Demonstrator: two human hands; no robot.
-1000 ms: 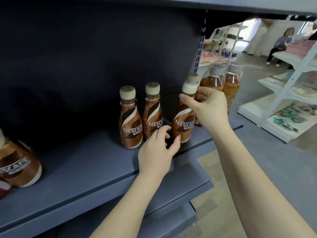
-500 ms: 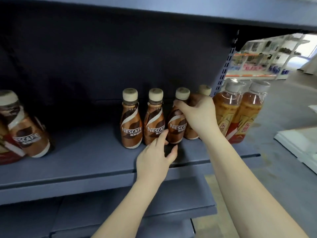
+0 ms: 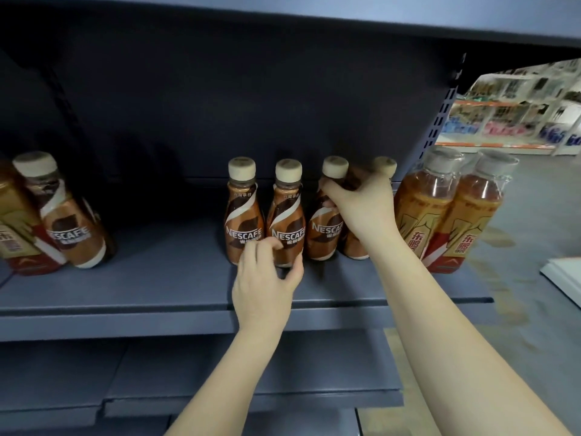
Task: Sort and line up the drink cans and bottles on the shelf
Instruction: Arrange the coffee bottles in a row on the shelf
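Four brown Nescafe bottles with cream caps stand in a row mid-shelf: the first [image 3: 242,212], the second [image 3: 287,209], the third [image 3: 325,234], and a fourth [image 3: 385,165] mostly hidden behind my right hand. My right hand [image 3: 361,209] grips the third bottle just under its cap. My left hand [image 3: 267,278] curls its fingers and thumb around the base of the second bottle. Two orange tea bottles [image 3: 456,215] stand side by side to the right of the row. At the far left stand another Nescafe bottle [image 3: 67,221] and a tea bottle [image 3: 12,221].
The blue-grey shelf [image 3: 157,278] has bare boards between the left pair and the middle row. The shelf above [image 3: 283,14] hangs low over the caps. A perforated upright [image 3: 445,111] ends the bay at the right. Lower shelves [image 3: 283,366] jut out beneath my arms.
My right hand has pushed the third bottle back into line with the others. My left hand has reached forward and closed on the second bottle's base. The view has swung left.
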